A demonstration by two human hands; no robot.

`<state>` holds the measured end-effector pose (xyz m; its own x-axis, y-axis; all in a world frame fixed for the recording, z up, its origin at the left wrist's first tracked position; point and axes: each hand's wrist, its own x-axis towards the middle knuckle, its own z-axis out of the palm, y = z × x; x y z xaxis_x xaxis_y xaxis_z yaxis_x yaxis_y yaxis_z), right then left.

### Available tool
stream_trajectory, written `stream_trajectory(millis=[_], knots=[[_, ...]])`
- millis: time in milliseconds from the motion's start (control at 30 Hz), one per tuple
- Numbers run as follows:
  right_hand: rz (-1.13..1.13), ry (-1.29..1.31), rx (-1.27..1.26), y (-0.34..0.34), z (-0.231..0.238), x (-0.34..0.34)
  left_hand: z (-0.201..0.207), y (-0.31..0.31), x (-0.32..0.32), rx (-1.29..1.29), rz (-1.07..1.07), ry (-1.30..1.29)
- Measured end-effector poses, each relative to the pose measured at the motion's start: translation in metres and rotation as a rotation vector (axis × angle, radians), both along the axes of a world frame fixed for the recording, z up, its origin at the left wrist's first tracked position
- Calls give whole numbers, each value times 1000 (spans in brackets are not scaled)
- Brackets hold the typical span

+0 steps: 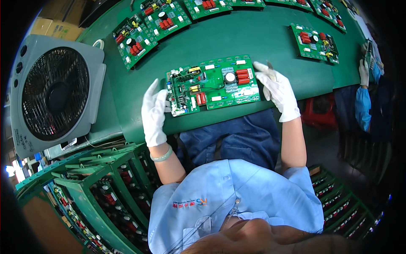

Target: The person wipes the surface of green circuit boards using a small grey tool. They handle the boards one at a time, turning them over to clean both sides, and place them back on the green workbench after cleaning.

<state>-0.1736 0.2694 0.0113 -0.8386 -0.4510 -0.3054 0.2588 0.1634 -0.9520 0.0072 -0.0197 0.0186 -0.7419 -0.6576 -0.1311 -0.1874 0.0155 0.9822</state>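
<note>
The nearest circuit board (216,86) is green, dotted with red, white, yellow and black components (242,77). The left glove (154,112) and right glove (278,89) are white, the shirt (258,182) light blue, the trousers (228,137) navy, the bangle (162,155) pale green, the workbench (228,36) dark green.

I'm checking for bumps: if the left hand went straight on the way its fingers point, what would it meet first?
Past some green tabletop, the left hand would probably meet one of the circuit boards at the far left; depth makes which one hard to tell.
</note>
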Motion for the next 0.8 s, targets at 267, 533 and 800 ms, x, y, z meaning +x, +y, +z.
stream_trajectory(millis=[267,533,800], knots=[[-78,-131,-286,5,-10,1,-18,10,-12,341,-9,324],[-29,-8,-249,16,-13,7,-28,6,-13,401,-71,345],[-29,-7,-299,21,-18,7,-32,5,-12,339,-83,348]])
